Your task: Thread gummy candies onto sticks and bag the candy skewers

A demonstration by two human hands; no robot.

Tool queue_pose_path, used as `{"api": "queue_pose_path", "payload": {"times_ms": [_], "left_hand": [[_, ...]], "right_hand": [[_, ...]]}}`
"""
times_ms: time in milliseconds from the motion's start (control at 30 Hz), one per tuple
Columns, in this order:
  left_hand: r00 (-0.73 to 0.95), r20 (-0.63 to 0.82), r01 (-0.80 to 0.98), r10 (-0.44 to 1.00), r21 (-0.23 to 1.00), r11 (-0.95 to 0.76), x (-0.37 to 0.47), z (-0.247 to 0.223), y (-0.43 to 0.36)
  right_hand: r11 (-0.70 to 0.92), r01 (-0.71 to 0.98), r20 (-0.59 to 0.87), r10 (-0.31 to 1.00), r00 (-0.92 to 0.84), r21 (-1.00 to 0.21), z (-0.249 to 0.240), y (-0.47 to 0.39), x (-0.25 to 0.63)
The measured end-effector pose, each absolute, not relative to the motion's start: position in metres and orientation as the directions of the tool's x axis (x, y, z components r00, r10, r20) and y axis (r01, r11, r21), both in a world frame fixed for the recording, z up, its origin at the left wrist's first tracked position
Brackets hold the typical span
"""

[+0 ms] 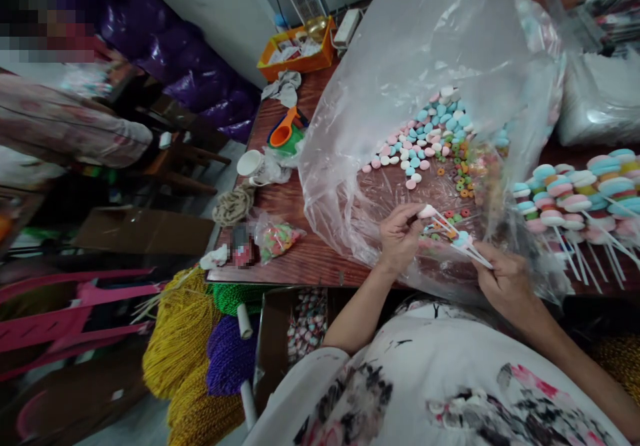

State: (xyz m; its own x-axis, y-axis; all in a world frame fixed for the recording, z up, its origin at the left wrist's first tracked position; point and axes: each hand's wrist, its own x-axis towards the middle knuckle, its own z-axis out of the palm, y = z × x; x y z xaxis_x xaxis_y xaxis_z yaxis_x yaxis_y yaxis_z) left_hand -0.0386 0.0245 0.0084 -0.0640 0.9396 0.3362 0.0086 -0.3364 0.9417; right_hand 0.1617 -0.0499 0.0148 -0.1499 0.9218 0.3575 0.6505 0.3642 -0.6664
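My left hand [401, 234] pinches a small white-pink piece [427, 211] at the upper end of the thin white sticks. With my right hand [505, 276] I grip the lower ends of white sticks [480, 255], near a light blue piece [462, 239]. Both hands are over the front part of a large clear plastic bag [340, 186]. Pink, white and blue round pieces [415, 143] lie heaped on the plastic, beside small coloured rings [463, 173]. Finished-looking sticks with stacked round pieces [575, 199] lie at the right.
An orange basket [295, 66], orange scoop [285, 133], white cup [250, 163], rope coil [233, 206] and small bag of rings [277, 239] line the table's left side. Yellow cord [180, 333] and an open box [280, 326] are below. Another person sits far left.
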Motion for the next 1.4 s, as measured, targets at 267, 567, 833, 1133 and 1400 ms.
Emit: {"api": "queue_pose_path", "payload": {"times_ms": [267, 567, 833, 1133, 1400], "left_hand": [[-0.026, 0.562, 0.178, 0.827, 0.816, -0.549, -0.032, 0.017, 0.023], [-0.012, 0.324, -0.027, 0.946, 0.946, -0.324, -0.023, 0.015, 0.017], [0.056, 0.246, -0.012, 0.968, 0.969, -0.246, -0.008, 0.025, 0.01], [0.408, 0.176, 0.231, 0.896, 0.929, -0.287, -0.003, 0.029, 0.053], [0.547, -0.008, 0.759, 0.837, 0.427, -0.492, 0.036, 0.016, 0.13]], "right_hand": [[0.375, 0.56, 0.402, 0.912, -0.081, -0.738, 0.012, -0.049, 0.149], [0.374, 0.531, 0.407, 0.911, -0.06, -0.76, 0.013, -0.045, 0.145], [0.279, 0.53, 0.316, 0.948, -0.022, -0.801, 0.005, -0.046, 0.146], [0.022, 0.432, 0.135, 0.963, 0.233, -0.902, 0.001, -0.038, 0.176], [0.017, 0.418, 0.149, 0.947, 0.285, -0.908, 0.004, -0.04, 0.187]]}}
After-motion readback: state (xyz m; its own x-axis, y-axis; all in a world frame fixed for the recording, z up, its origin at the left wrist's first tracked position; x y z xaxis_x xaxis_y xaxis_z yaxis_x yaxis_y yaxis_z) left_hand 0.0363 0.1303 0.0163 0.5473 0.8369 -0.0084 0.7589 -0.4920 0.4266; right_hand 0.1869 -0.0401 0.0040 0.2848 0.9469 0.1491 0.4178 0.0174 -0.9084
